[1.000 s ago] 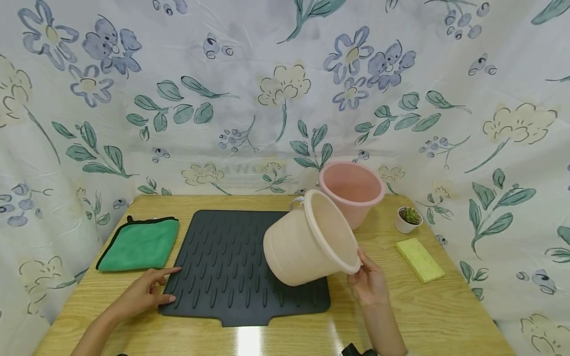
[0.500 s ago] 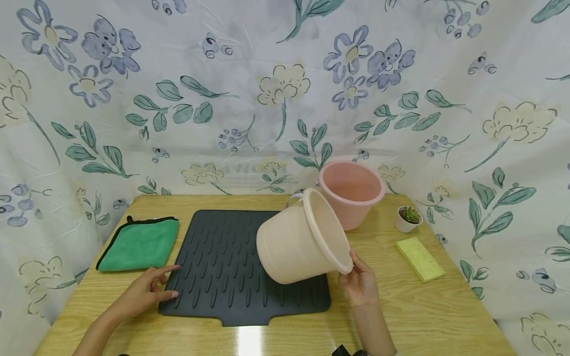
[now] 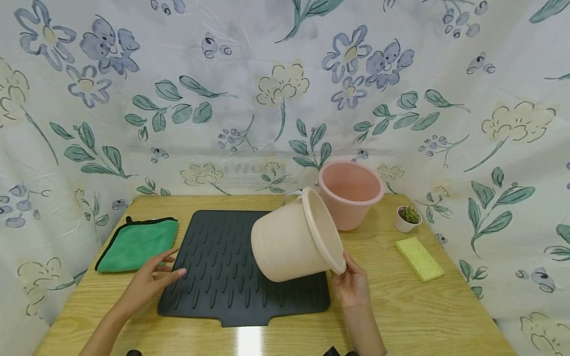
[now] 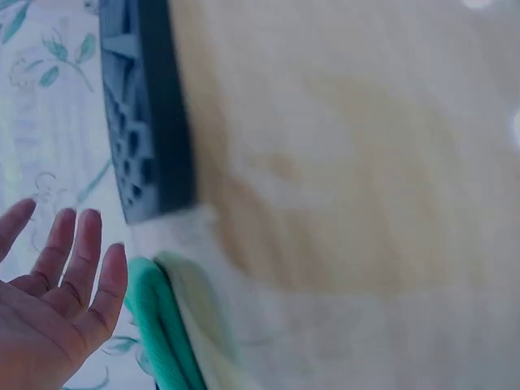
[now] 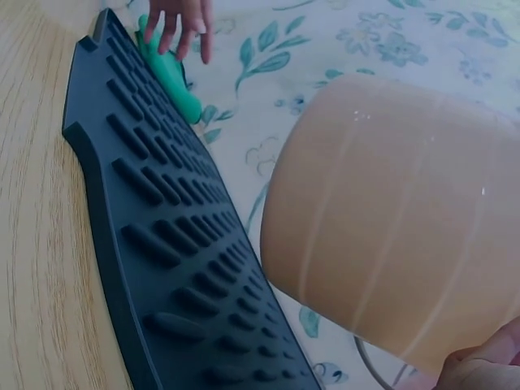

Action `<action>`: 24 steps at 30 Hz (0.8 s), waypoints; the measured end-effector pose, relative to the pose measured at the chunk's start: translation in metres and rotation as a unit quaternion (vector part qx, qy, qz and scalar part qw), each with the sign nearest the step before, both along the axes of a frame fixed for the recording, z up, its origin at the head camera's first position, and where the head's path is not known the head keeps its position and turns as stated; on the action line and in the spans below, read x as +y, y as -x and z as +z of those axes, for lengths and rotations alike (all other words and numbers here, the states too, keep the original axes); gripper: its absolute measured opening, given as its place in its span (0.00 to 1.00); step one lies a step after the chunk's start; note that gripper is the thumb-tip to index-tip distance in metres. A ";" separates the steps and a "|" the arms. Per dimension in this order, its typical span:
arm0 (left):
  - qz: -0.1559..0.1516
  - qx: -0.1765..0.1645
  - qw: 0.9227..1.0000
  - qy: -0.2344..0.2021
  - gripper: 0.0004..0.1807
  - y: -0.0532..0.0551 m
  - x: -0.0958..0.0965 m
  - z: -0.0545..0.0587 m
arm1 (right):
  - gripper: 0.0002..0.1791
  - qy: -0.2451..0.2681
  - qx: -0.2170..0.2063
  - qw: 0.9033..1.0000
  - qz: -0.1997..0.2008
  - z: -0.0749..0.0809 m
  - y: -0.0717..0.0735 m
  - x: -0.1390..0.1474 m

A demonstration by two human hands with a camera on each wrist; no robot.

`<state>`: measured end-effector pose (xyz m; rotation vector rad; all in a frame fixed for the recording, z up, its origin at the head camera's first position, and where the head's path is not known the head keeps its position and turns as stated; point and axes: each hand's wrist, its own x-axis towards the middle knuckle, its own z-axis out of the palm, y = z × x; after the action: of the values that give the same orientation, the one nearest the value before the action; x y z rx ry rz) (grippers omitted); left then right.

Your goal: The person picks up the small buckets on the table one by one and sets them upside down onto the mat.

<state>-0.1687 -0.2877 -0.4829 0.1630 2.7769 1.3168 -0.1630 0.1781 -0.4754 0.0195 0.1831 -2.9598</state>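
Cream bucket (image 3: 282, 242) looks light, stiff, slick; best held at the rim (image 3: 313, 233), where right grip (image 3: 354, 285) pinches; left grip (image 3: 144, 284) spread, empty, well apart.

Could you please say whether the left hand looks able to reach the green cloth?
Probably yes: the left hand is empty and near the green cloth, with nothing visible between them.

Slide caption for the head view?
Right hand holds tilted cream bucket over ridged mat, left hand at the mat's edge.
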 end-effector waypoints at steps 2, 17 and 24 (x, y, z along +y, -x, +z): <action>-0.004 0.012 1.000 -0.010 0.40 0.001 0.005 0.004 | 0.24 0.005 -0.005 1.000 -0.004 0.000 0.000 -0.003; 0.010 0.025 0.992 -0.126 0.37 0.006 0.040 0.023 | 0.24 0.043 -0.006 0.999 0.018 -0.004 0.002 -0.013; 0.003 0.025 0.986 -0.166 0.35 0.011 0.052 0.023 | 0.25 0.044 0.008 0.999 0.027 -0.004 0.002 -0.018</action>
<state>-0.1794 -0.2352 -0.4603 0.2063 2.5738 1.7922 -0.1654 0.1601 -0.4795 -0.0194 0.0554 -2.9124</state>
